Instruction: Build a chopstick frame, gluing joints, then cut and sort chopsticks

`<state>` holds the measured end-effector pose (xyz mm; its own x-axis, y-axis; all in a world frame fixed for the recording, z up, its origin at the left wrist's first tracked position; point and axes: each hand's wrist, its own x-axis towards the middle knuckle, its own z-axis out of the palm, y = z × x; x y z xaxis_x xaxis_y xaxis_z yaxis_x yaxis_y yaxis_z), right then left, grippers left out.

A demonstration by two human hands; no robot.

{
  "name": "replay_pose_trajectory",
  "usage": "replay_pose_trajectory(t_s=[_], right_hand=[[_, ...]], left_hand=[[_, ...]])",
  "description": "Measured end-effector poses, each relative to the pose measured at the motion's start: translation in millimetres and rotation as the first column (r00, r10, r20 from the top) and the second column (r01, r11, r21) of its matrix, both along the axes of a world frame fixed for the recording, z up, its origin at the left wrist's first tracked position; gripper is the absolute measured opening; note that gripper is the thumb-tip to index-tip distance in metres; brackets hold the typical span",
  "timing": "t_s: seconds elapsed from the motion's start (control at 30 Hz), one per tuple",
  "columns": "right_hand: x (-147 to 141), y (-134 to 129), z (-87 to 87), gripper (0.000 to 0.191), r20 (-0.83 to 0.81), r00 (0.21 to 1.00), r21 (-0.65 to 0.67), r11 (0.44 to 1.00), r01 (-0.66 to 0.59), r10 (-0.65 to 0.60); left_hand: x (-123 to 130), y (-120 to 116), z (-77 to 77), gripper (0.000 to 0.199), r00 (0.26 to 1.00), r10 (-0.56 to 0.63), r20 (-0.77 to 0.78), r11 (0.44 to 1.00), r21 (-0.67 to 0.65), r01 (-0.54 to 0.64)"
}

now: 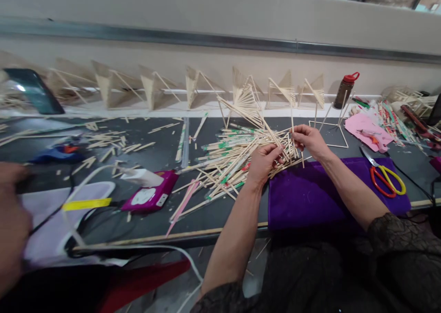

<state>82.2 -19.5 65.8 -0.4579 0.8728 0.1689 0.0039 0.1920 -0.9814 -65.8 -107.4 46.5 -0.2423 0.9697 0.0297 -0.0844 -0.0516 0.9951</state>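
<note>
Over a loose pile of thin wooden sticks (220, 159), some in clear and green wrappers, both of my hands are raised close together. My left hand (263, 163) has its thumb and fingers pinched on a wooden stick that slants up and to the left. Just to its right, my right hand (306, 138) pinches an upright stick. A fan-shaped stick structure (246, 99) stands behind the pile. The purple cloth (310, 196) lies under my right forearm.
Several twisted stick structures (148, 90) line the wall. Scissors (387, 179), a pink glue gun (374, 138) and a red-capped bottle (344, 90) are at the right. At the left are a magenta tissue pack (151, 193), a phone (34, 90) and another person's arm (14, 221).
</note>
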Motion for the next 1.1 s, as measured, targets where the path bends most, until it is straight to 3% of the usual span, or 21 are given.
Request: replay_pose_trajectory(t_s=[0.17, 0.6, 0.7, 0.8, 0.87, 0.97, 1.1], right_hand=[[13.0, -13.2, -11.7, 0.032, -0.05, 0.991, -0.124, 0.984, -0.126, 0.121], [1.3, -15.8, -20.7, 0.024, -0.067, 0.993, -0.167, 0.98, -0.108, 0.098], [1.2, -11.0, -24.7, 0.021, 0.107, 0.994, -0.053, 0.998, 0.035, -0.029], [3.5, -3.6, -30.4, 0.033, 0.354, 0.911, 0.17, 0.972, 0.161, -0.212], [4.6, 1.4, -33.8, 0.038, 0.425, 0.864, 0.234, 0.955, 0.183, -0.27], [5.0, 4.4, -34.2, 0.039, 0.258, 0.936, 0.219, 0.958, 0.186, -0.241], [5.6, -4.8, -25.3, 0.039, -0.009, 1.0, -0.02, 1.0, 0.014, -0.014]], left_hand=[[3.4, 4.2, -4.6, 0.038, 0.996, -0.085, 0.019, 0.994, -0.069, 0.086], [-0.4, 10.5, -11.4, 0.039, 0.998, -0.031, -0.051, 0.997, -0.065, 0.027], [-0.4, 10.0, -11.4, 0.036, 0.997, 0.031, -0.07, 0.999, -0.034, -0.033], [2.9, 8.1, -10.9, 0.033, 0.995, 0.059, -0.08, 0.998, -0.016, -0.061], [5.5, 7.6, -10.7, 0.032, 0.996, 0.053, -0.075, 0.999, 0.007, -0.052], [7.5, 8.1, -10.2, 0.032, 0.997, 0.024, -0.071, 0.999, 0.044, -0.021], [8.3, 7.4, -9.4, 0.035, 0.995, -0.056, -0.082, 0.996, 0.058, 0.06]])
